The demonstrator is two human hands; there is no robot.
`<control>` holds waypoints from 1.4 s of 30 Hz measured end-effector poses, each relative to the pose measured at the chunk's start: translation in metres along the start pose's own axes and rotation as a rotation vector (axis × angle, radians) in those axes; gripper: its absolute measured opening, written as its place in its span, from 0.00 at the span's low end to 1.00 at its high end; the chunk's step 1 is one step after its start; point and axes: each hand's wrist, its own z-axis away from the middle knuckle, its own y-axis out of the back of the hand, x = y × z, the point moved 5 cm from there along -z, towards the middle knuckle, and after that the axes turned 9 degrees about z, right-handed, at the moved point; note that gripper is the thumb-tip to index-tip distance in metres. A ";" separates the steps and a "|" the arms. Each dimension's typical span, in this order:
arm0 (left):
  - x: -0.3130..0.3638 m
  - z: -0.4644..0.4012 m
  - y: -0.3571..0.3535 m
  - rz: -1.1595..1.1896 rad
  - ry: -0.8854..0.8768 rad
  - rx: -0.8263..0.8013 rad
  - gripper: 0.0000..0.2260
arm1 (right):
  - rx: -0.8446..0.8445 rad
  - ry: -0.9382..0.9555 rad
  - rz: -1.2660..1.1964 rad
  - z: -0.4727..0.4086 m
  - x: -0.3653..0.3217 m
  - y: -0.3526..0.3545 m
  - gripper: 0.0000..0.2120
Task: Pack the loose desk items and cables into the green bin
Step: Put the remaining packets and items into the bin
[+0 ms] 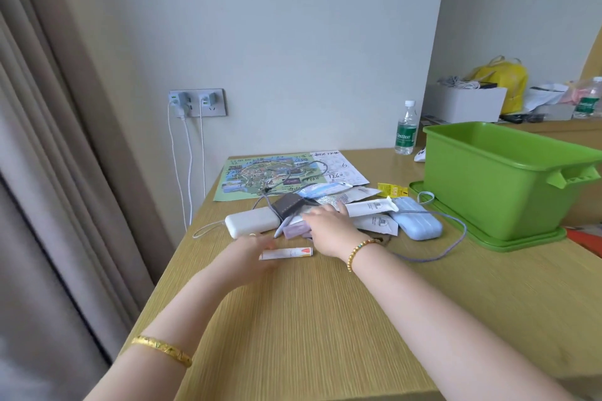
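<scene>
Left hand [252, 249] at small tube [286, 253], right hand [329, 225] on clutter

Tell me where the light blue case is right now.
In the head view, the light blue case lies on the desk right of centre, between the white tubes by the right hand and the green bin.

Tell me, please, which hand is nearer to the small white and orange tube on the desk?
The left hand. Its fingers are at the tube, at its left end; blur hides any grip. The right hand lies beyond the tube on the pile of packets.
</scene>
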 end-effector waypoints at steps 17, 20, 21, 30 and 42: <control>0.030 -0.005 0.033 1.076 0.156 0.211 0.06 | 0.398 -0.279 -0.560 0.006 0.031 0.034 0.07; 0.074 -0.026 0.039 1.144 0.097 0.216 0.09 | 0.465 -0.401 -0.744 0.017 0.067 0.055 0.10; 0.090 -0.034 0.041 1.152 0.092 0.234 0.11 | 0.499 -0.439 -0.762 0.023 0.082 0.062 0.11; 0.282 -0.117 0.019 1.346 -0.003 0.042 0.03 | 0.657 -0.698 -0.385 0.106 0.246 0.111 0.13; 0.399 -0.186 -0.047 0.177 -0.168 0.009 0.17 | 0.288 -0.997 -0.132 0.148 0.355 0.077 0.09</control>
